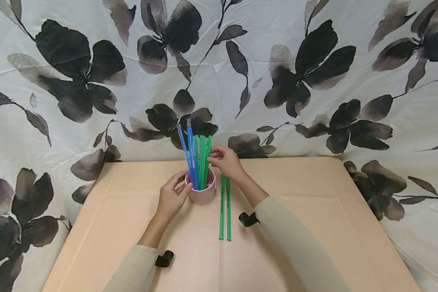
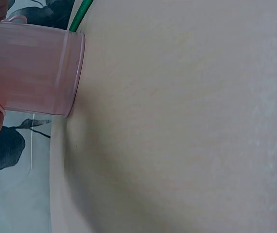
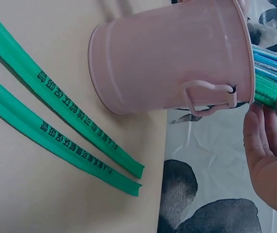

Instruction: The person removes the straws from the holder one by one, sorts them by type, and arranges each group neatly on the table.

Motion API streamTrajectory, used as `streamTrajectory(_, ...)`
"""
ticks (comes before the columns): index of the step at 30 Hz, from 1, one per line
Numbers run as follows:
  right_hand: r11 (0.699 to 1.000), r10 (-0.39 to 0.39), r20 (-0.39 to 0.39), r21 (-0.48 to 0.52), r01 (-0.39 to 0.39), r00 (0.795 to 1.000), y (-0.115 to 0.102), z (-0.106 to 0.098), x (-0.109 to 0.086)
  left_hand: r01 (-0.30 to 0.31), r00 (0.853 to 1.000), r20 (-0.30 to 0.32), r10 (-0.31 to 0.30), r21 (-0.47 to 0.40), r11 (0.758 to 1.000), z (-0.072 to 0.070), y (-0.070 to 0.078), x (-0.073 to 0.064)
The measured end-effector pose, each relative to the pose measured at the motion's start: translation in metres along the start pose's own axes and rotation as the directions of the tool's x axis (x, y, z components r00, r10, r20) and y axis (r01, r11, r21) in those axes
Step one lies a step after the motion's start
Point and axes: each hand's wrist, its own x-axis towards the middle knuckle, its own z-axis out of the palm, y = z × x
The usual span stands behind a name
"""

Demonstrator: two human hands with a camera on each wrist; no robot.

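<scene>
A small pink metal bucket (image 1: pixel 203 197) with side handles stands upright near the table's back edge. Blue straws (image 1: pixel 188 156) and green wrapped straws (image 1: pixel 203 158) lean inside it, their upper ends above the rim. My left hand (image 1: pixel 172 195) holds the bucket's left side, thumb at the front of the rim. On the other side, my right hand (image 1: pixel 227 163) pinches the rightmost green wrapped straw above the rim. In the right wrist view its fingers (image 3: pixel 274 128) are right by the rim, below the straws. Two more green wrapped straws (image 3: pixel 75 109) lie side by side on the table, right of the bucket.
The tan table (image 1: pixel 299 182) ends just behind the bucket. Beyond it hangs a white cloth (image 1: pixel 241 89) with a dark floral print. Black wrist-worn devices (image 1: pixel 248 219) sit at both sleeve cuffs.
</scene>
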Motion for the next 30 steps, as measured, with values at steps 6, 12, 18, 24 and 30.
streamTrajectory(6,0.999,-0.008,-0.025,-0.032,0.007,1.000,0.000,-0.002,0.000,0.008,1.000,-0.003,-0.008,0.006,1.000,0.003,0.000,0.001)
streamTrajectory(12,0.999,-0.016,-0.047,-0.053,0.013,0.999,-0.006,-0.009,0.000,0.002,1.000,-0.010,-0.002,0.023,1.000,0.004,-0.001,0.002)
streamTrajectory(18,0.999,-0.035,-0.062,0.000,0.035,0.997,-0.015,-0.019,0.002,-0.006,1.000,-0.014,0.006,0.026,1.000,0.005,-0.002,0.004)
streamTrajectory(24,0.996,-0.047,-0.068,0.073,0.052,0.997,-0.027,-0.033,0.004,0.004,1.000,-0.014,-0.003,0.025,1.000,0.007,-0.003,0.005)
streamTrajectory(30,0.985,-0.083,-0.075,0.145,0.093,0.994,-0.038,-0.052,0.005,0.008,1.000,-0.017,-0.008,0.024,1.000,0.008,-0.003,0.007)
